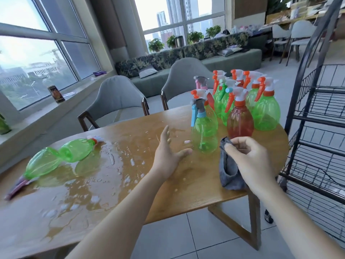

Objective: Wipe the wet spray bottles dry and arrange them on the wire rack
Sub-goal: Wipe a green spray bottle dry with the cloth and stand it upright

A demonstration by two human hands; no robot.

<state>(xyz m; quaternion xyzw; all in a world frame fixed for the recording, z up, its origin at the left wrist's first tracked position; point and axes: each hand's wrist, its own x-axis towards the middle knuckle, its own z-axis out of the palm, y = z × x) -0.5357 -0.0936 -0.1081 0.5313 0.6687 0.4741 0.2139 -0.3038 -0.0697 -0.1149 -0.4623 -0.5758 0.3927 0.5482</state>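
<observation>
Both of my forearms fill the bottom of the view, reaching out over the wooden table. Starting at the left, two green spray bottles lie on their sides in a wide puddle: the nearer fallen bottle has its pinkish trigger head pointing toward me at the table's edge, and the farther fallen bottle lies just beyond it, touching it, with its orange collar pointing away. Water beads and streaks spread from them toward the middle of the table.

My left hand hovers over the wet wood with fingers straight and spread wide, thumb out toward the right, holding nothing. Just beside its thumb stands an upright green bottle with a blue trigger. Behind and to the right of that one stands a red bottle with an orange collar, and behind both is a tight cluster of upright green bottles with orange and white heads.

My right hand pinches a grey cloth between thumb and curled fingers, the cloth hanging down onto the table in front of the red bottle. At the far right stands the black wire rack, just beside the table's end; I see no bottles on its visible shelves.
</observation>
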